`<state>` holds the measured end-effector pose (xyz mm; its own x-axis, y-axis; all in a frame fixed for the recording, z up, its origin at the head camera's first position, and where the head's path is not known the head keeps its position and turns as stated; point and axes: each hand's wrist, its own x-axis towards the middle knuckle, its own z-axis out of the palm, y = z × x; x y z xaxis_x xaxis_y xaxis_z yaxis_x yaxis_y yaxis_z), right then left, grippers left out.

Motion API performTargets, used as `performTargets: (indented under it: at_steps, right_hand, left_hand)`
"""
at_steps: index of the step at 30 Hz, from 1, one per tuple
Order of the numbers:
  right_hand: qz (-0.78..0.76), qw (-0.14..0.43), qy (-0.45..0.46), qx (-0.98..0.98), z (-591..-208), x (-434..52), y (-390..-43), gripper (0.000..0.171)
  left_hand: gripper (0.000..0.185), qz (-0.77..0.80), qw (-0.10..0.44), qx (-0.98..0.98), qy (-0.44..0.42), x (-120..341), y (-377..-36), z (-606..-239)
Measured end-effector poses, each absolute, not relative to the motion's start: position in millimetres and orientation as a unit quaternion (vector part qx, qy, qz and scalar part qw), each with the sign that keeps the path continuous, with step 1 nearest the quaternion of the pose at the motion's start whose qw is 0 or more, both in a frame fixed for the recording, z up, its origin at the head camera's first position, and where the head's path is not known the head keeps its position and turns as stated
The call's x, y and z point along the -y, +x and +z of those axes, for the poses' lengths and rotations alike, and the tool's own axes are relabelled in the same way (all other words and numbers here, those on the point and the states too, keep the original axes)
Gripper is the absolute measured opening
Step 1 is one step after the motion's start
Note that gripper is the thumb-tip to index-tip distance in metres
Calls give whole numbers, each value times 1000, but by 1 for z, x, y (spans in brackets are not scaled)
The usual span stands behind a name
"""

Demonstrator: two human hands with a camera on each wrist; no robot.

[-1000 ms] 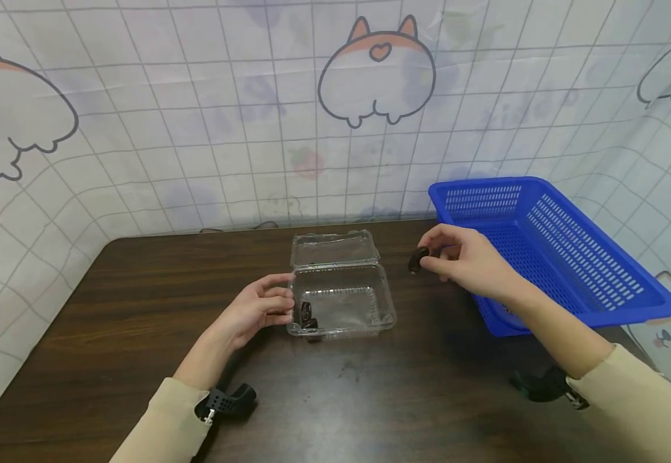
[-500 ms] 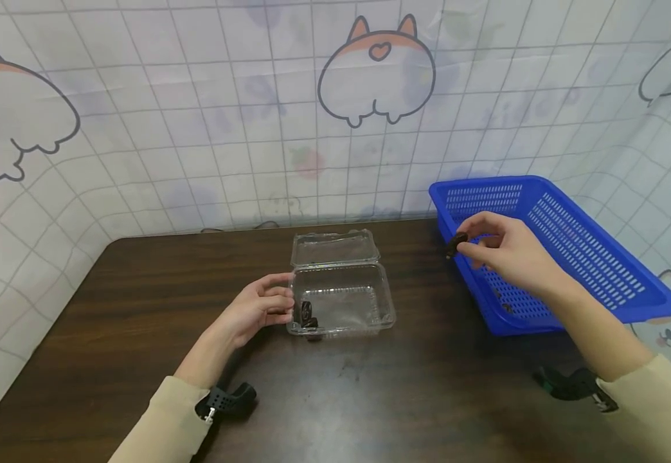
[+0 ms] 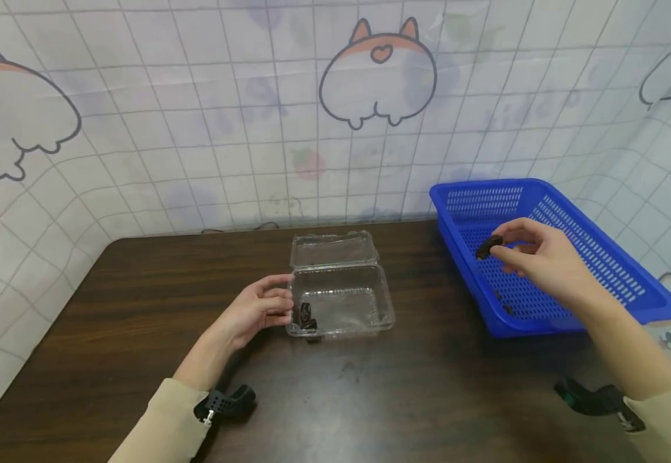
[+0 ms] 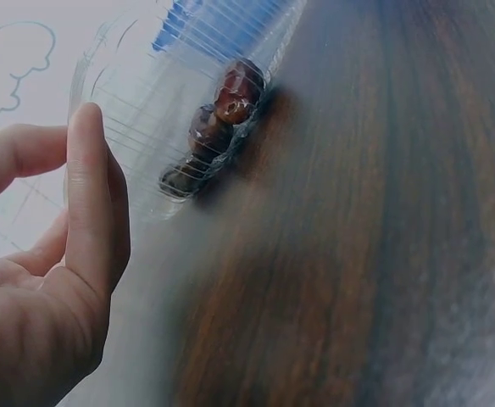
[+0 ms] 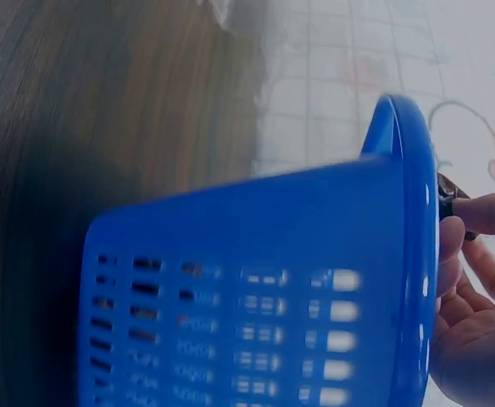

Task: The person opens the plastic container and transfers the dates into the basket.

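Observation:
My right hand (image 3: 546,257) pinches a dark brown date (image 3: 489,246) between thumb and fingertips, above the inside of the blue plastic basket (image 3: 463,270). The right wrist view shows that date (image 5: 447,195) just beyond the basket's rim (image 5: 415,254), partly covered by the fingers. My left hand (image 3: 260,310) holds the left edge of a clear plastic clamshell container (image 3: 344,301), whose lid (image 3: 334,249) lies back. Dates (image 3: 306,315) are gathered in its near left corner. In the left wrist view, three dates (image 4: 237,91) show through the clear wall in a row.
A few small dark pieces (image 3: 506,308) lie on the basket's floor near its front left. Both containers stand on a dark wood table (image 3: 196,270). Behind it hangs a white gridded cloth (image 3: 225,128) with cartoon prints. Black straps (image 3: 225,404) circle the wrists.
My right hand, still pinching the date, has moved right from between the container and the basket to over the basket. My left hand and the clear container have stayed in place.

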<state>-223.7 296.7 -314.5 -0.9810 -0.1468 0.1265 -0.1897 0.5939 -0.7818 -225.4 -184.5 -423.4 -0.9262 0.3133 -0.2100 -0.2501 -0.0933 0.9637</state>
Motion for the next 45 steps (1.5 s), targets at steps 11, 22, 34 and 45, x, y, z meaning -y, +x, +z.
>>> performTargets:
  at_steps: [11, 22, 34, 45]
  right_hand:
    - [415, 30, 65, 907, -317, -327, -218, 40]
    - [380, -4, 89, 921, -325, -332, -217, 33]
    - [334, -5, 114, 936, -330, -328, -215, 36]
    - [355, 39, 156, 921, -323, -292, -221, 27]
  left_hand:
    - [60, 746, 180, -641, 22, 185, -225, -422]
    - [61, 748, 172, -641, 20, 188, -223, -424]
    - [61, 749, 175, -639, 20, 189, -224, -422]
    - [60, 749, 178, -638, 20, 186, -224, -425]
